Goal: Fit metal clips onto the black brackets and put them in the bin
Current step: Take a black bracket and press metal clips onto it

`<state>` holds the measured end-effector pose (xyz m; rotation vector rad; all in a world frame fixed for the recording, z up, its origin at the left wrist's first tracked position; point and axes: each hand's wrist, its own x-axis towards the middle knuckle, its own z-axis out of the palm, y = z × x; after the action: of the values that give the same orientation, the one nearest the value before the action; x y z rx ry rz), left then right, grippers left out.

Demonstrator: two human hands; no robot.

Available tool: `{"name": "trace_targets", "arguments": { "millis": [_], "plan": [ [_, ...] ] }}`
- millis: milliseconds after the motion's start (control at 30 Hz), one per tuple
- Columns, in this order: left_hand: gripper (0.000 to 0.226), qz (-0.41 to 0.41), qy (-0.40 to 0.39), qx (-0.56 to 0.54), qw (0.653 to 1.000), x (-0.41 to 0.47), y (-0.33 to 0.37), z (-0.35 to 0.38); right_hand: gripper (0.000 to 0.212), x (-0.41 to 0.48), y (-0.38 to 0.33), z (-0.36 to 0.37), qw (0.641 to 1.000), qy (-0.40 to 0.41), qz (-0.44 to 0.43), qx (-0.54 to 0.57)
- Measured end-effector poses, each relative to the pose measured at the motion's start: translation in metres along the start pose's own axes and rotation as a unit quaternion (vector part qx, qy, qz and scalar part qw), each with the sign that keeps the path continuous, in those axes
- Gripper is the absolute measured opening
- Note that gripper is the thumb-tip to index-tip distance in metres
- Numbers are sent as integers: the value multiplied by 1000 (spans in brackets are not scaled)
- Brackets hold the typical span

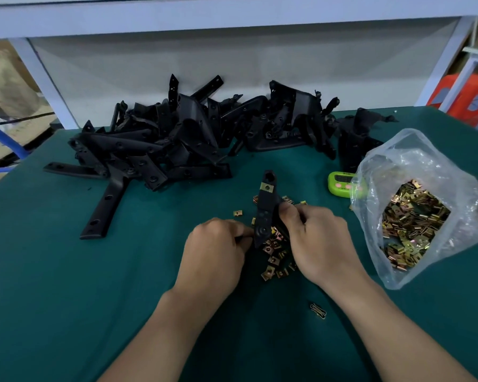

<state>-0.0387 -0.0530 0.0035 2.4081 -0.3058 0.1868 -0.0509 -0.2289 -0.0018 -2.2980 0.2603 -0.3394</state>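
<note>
I hold one black bracket (265, 208) upright over the green table (66, 285), just in front of me. A brass metal clip (268, 186) sits on its upper end. My left hand (218, 249) grips the bracket's lower end from the left. My right hand (315, 238) pinches the bracket's middle from the right. Loose metal clips (275, 257) lie scattered on the table beneath and between my hands. A large heap of black brackets (182, 133) fills the far side of the table. No bin is in view.
A clear plastic bag (414, 205) full of brass clips lies open at the right. A small green timer (341, 184) sits beside it. One stray clip (318, 310) lies near my right forearm. A white frame stands behind the table.
</note>
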Motion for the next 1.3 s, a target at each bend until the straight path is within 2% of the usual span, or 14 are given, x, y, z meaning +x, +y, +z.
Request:
{"name": "trace_targets", "arguments": {
  "millis": [133,233,300,367,433,500,567,600,700,800,1067,1300],
  "plan": [
    [37,41,-4,14,999,-1,2,0,56,0,0,1,1000,0,-6,-2],
    [20,60,14,-1,998,1,-2,5,52,1,-1,1,1000,-4,-14,-4],
    [19,39,58,-40,997,0,0,4,52,1,-1,0,1000,-6,-17,-7],
    [22,-27,96,-151,984,-1,3,2,54,1,0,-2,1000,-2,-20,-5],
    [21,-94,90,-289,948,-1,3,-1,49,1,-2,-4,1000,-3,-25,-1],
    [17,-143,61,-425,892,0,2,-6,41,-1,-5,-4,1000,-3,-27,-10],
    [18,-163,21,-514,842,-1,2,-13,40,-1,-6,-4,1000,6,-24,-15],
    [19,-163,3,-532,831,-1,1,-15,41,-1,-4,-4,999,10,-25,-18],
    [10,-146,-45,-541,827,1,-1,-19,52,0,-1,-4,999,16,-36,-33],
    [19,-114,-79,-528,837,1,-3,-23,65,0,0,-4,998,8,-49,-49],
    [26,-106,-86,-536,833,2,-9,-29,73,1,0,-6,998,-7,-46,-45],
    [21,-123,-86,-546,824,1,-10,-31,77,0,0,-7,997,-14,-45,-61]
  ]
}}
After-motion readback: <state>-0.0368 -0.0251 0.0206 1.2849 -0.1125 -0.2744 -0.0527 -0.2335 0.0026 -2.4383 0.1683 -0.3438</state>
